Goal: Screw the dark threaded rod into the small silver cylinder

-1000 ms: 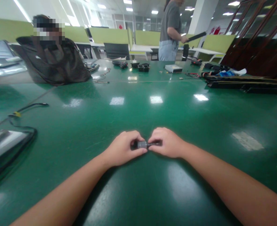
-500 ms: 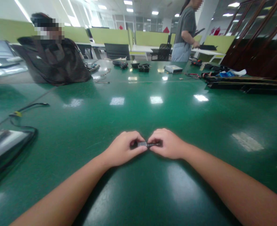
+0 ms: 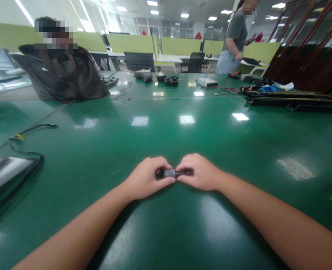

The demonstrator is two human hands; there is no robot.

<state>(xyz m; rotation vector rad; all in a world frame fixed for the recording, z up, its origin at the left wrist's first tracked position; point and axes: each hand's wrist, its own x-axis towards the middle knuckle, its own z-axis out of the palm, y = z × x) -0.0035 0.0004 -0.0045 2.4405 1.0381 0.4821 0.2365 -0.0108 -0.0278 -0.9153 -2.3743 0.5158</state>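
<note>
Low in the middle of the view, my two hands meet over the glossy green table [image 3: 166, 142]. My left hand [image 3: 151, 176] is closed round a small grey and black cylindrical piece [image 3: 169, 173], held between thumb and fingers. A thin dark ridged part [image 3: 183, 173] runs from its right end into my right hand [image 3: 199, 171], whose thumb and fingers are closed on it. The fingertips of both hands nearly touch. Whether the two parts are joined cannot be made out.
A cable [image 3: 39, 126] and a flat dark-edged object [image 3: 5, 172] lie at the left. Beyond are a black bag [image 3: 70, 78], a white box [image 3: 207, 82] and black strips [image 3: 295, 99] at the right. A person [image 3: 235, 41] stands behind the table.
The standing person has moved to the right. My hands and the parts in them have hardly moved; slightly more of the grey piece shows.
</note>
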